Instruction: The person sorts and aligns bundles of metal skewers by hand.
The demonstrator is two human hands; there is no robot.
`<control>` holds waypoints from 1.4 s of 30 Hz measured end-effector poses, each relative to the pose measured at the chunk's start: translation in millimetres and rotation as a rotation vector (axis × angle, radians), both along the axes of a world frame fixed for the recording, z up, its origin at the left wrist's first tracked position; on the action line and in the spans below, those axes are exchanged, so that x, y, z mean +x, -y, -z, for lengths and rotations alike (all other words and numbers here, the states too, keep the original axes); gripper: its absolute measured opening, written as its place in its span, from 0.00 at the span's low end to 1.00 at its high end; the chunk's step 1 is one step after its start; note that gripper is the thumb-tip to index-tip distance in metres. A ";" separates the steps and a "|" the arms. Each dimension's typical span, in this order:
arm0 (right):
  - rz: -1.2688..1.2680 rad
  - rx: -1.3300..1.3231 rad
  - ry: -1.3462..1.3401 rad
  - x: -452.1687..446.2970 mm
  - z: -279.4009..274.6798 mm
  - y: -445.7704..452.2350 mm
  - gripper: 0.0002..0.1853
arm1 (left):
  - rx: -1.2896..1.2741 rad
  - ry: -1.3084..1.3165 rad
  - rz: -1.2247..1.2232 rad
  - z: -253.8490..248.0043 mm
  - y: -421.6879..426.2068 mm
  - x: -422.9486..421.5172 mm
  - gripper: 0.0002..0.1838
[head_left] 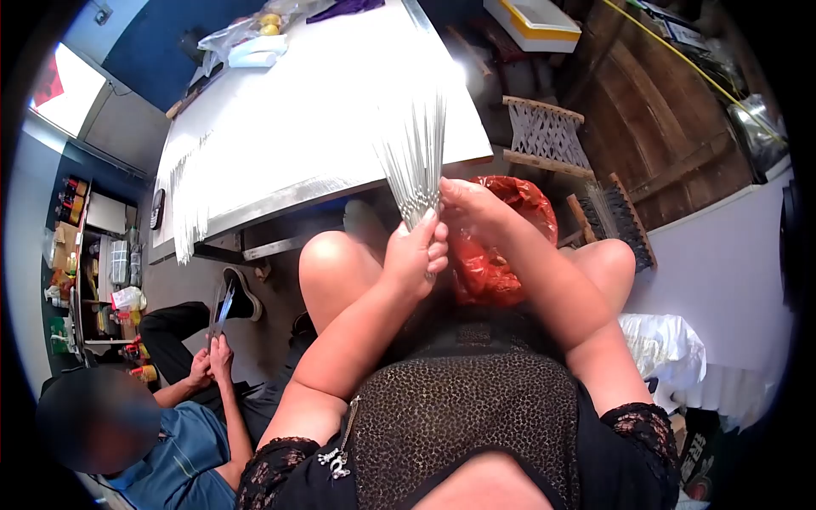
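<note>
A fanned bundle of thin silvery metal rods (415,166) stands upright in front of me, its lower ends gathered close together. My left hand (416,255) is closed around the lower part of this bundle, thumb on top. At the bundle's right edge, my right hand (472,204) has its fingertips drawn together, touching or almost touching the rods. What they pinch, if anything, is too small to make out. Below my right hand, a red plastic bag (489,276) sits open between my knees.
A white-topped table (314,110) stands ahead, with more thin rods (189,204) along its left edge and a phone (157,209). At left, a seated co-worker (187,442) holds similar thin strips (221,313). Woven-seat stools (548,136) stand at right.
</note>
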State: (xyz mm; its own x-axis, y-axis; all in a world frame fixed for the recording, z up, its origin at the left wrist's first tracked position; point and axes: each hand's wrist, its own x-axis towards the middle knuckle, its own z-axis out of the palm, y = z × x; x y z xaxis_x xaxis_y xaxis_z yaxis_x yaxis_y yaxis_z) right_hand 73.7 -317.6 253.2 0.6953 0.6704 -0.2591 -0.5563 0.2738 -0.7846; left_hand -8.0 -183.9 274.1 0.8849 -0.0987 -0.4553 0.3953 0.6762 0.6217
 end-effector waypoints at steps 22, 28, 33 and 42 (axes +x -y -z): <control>0.453 -0.212 0.883 77.4 -114.6 -98.1 0.09 | 1.224 1.046 -0.032 -18.9 -57.8 146.5 0.32; 0.505 -0.087 0.771 84.6 -90.2 -95.8 0.09 | 1.269 0.907 0.064 -3.6 -54.4 157.6 0.28; 0.589 -0.331 0.970 87.0 -71.9 -98.9 0.09 | 1.360 0.823 0.077 -9.6 -51.9 158.0 0.24; 0.296 -0.451 0.912 41.7 -110.0 -66.4 0.16 | 0.760 0.717 -0.041 -6.1 -17.6 82.4 0.13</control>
State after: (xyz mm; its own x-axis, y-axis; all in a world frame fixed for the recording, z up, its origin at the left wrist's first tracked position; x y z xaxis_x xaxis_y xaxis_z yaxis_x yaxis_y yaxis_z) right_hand 115.4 -251.2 363.2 0.8721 0.4141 0.2605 0.3355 -0.1187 -0.9345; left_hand 74.3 -166.3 280.2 0.9683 0.0302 0.2480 -0.2485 0.0131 0.9685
